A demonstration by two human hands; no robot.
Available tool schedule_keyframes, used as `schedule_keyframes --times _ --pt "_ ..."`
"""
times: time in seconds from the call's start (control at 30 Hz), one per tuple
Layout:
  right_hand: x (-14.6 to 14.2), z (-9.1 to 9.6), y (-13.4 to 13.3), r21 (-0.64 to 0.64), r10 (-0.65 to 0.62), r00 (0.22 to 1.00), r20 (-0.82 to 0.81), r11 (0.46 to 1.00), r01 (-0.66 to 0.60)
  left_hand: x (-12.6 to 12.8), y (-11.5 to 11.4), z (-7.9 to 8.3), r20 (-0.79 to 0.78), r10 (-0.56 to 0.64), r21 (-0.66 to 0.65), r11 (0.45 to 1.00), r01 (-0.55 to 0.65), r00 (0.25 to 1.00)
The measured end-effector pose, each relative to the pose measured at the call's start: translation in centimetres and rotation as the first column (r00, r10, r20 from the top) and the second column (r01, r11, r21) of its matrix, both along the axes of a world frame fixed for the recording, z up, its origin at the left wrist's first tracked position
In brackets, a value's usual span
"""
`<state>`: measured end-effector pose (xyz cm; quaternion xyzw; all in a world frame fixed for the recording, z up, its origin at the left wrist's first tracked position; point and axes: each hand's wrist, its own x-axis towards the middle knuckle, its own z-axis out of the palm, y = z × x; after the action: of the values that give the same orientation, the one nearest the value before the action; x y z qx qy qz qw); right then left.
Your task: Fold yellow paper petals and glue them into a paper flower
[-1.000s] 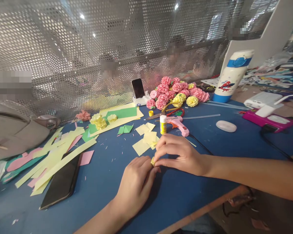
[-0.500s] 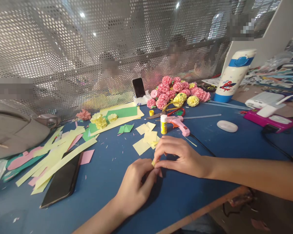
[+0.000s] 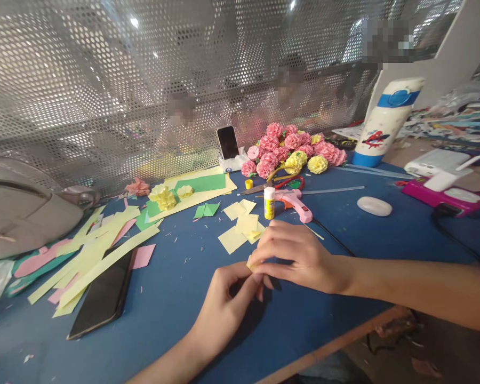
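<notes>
Between the fingertips of both hands is a small piece of yellow paper (image 3: 250, 262), mostly covered by the fingers. My left hand (image 3: 230, 298) pinches it from below and left, closed. From the right, my right hand (image 3: 294, 253) is closed on the same piece, its fingers curled over the top. Just beyond the hands lie several pale yellow paper squares (image 3: 232, 240). An uncapped glue stick (image 3: 269, 204) stands upright behind my right hand, its yellow cap (image 3: 248, 184) further back. A pink glue gun (image 3: 298, 206) lies beside the glue stick.
Pink and yellow paper flowers (image 3: 292, 149) are heaped at the back near scissors (image 3: 286, 181). Paper strips (image 3: 108, 261) partly cover a dark phone (image 3: 102, 296) on the left. A bottle (image 3: 388, 122), white mouse (image 3: 374, 206) and magenta power strip (image 3: 444, 198) stand right. Perforated metal (image 3: 104, 80) rises behind.
The fingers have shifted slightly around the yellow paper, and my right hand's fingers now cover more of it. The things on the table lie as before; the view has moved a little.
</notes>
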<state>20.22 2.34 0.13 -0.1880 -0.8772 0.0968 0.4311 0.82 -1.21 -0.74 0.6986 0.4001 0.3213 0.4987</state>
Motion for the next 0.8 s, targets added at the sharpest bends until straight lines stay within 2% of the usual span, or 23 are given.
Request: schedule_keyframes --times 0.1,0.27,0.53,0.7,0.8 --pt "-0.01 0.07 0.12 -0.111 -0.013 0.997 -0.075 0.994 0.004 -0.15 0.07 0.00 0.040 0.012 -0.009 1.000 -0.011 0.999" --pt "0.07 -0.06 0.20 -0.113 -0.017 0.994 -0.106 0.994 0.005 -0.31 0.11 0.03 0.071 0.000 -0.040 0.999 0.002 0.997" --pt "0.14 0.13 0.12 0.059 -0.001 0.998 -0.063 0.998 0.005 -0.26 0.38 0.16 0.133 -0.044 -0.099 0.993 0.058 0.990" --pt "0.11 -0.06 0.20 0.075 -0.026 1.000 -0.006 0.997 0.026 -0.27 0.37 0.04 0.137 -0.061 -0.095 0.993 0.074 0.989" --pt "0.11 -0.11 0.29 0.132 -0.051 0.998 0.024 0.990 0.047 -0.26 0.39 0.05 0.127 -0.049 -0.092 0.994 0.061 0.991"
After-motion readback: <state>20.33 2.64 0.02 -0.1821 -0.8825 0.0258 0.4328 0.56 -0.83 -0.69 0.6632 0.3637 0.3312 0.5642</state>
